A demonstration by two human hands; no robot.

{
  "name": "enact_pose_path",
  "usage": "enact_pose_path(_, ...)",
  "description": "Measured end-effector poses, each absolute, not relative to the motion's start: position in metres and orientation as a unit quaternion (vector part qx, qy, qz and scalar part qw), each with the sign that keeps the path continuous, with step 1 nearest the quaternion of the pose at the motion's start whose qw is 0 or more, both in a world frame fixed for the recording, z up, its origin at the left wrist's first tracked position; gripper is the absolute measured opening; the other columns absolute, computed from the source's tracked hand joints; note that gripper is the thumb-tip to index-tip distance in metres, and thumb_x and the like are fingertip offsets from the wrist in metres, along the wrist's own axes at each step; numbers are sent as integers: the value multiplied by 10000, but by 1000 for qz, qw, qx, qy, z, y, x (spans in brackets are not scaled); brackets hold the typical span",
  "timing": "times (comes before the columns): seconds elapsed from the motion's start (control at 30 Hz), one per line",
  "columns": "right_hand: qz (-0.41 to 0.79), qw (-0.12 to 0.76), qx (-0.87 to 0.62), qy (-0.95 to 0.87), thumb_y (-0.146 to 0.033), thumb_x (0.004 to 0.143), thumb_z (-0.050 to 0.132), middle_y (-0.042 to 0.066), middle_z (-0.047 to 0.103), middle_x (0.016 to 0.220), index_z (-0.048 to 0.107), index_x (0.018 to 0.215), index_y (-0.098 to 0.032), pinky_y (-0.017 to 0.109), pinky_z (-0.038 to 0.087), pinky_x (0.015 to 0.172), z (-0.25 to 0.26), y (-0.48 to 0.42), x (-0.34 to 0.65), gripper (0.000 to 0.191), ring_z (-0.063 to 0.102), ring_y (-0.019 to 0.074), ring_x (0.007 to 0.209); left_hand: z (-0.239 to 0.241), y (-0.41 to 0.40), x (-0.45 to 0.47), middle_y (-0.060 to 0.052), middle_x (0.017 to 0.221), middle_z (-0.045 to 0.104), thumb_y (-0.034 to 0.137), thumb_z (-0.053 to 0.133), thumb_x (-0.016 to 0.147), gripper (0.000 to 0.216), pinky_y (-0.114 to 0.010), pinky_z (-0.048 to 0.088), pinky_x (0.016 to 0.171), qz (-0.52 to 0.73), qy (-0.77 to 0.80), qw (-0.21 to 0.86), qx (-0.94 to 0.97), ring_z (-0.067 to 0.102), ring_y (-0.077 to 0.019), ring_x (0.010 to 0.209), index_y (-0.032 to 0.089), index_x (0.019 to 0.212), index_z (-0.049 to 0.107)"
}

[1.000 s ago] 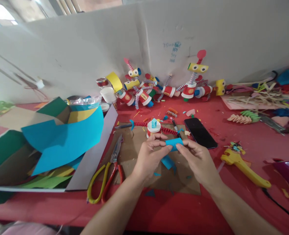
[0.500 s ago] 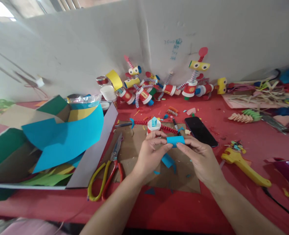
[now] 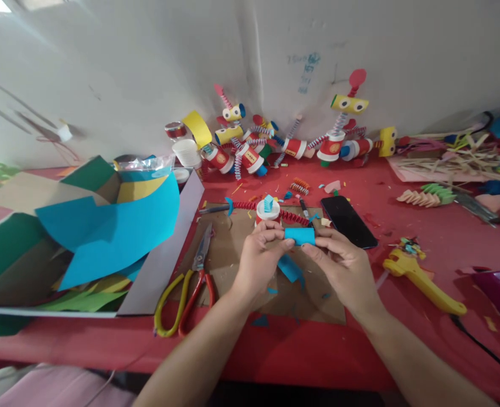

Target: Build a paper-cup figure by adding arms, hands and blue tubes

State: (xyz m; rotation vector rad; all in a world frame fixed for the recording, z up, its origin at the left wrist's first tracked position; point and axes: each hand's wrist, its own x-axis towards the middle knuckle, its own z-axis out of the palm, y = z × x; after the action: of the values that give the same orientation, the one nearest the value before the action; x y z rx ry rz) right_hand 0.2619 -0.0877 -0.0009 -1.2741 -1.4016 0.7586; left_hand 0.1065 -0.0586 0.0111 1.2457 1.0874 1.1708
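Note:
Between both hands is a small rolled tube of blue paper (image 3: pixel 300 236), held level above a brown cardboard sheet (image 3: pixel 233 282). My left hand (image 3: pixel 261 257) pinches its left end, and my right hand (image 3: pixel 345 265) grips the right end with thumb and fingers. Just behind my left hand stands a red and white paper cup figure (image 3: pixel 268 210) with folded red paper arms and a folded blue strip on top. Under the hands lies another curled blue paper piece (image 3: pixel 291 268), with blue scraps around it.
Scissors (image 3: pixel 198 263) lie left of the hands, beside a box (image 3: pixel 160 249) of coloured paper. To the right are a black phone (image 3: pixel 348 221) and a yellow glue gun (image 3: pixel 423 282) with a cord. Several paper cup figures (image 3: pixel 250 158) line the wall.
Both hands still hold the blue paper tube, which appears slightly further left and higher in view. The camera view has tilted down a little. Nothing was let go.

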Motion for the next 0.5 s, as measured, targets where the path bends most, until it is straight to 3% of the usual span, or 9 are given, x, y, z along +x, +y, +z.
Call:
enact_pose_path(0.1,210,533,-522,-632,-295,823,702,33,673,947,739,848,-260,338,502,789,0,-88,262,56,632,193,898,8,-58,106,-33,912,521,193,679,753,92,-288,421,786,493,456,533,515,513,-156,876,173,666,703)
enact_pose_path(0.23,90,545,-528,-646,-257,835,691,28,616,903,690,840,-253,335,492,734,6,-87,267,7,599,175,799,11,-55,101,-31,907,550,214,700,731,77,-275,413,781,526,451,546,471,523,-147,859,166,671,697)
enact_pose_path(0.37,116,551,-515,-647,-202,907,571,10,542,791,564,760,-224,298,417,640,11,-89,272,149,523,146,722,14,-52,98,-35,844,614,267,734,701,119,-281,415,800,505,426,637,397,549,-148,822,160,683,684)
enact_pose_path(0.5,164,554,-514,-634,-210,960,466,-41,332,605,362,612,-220,290,286,519,11,-93,270,364,333,115,545,13,-50,97,-15,686,591,256,798,627,189,-273,433,735,488,408,705,314,540,-128,700,160,619,635)
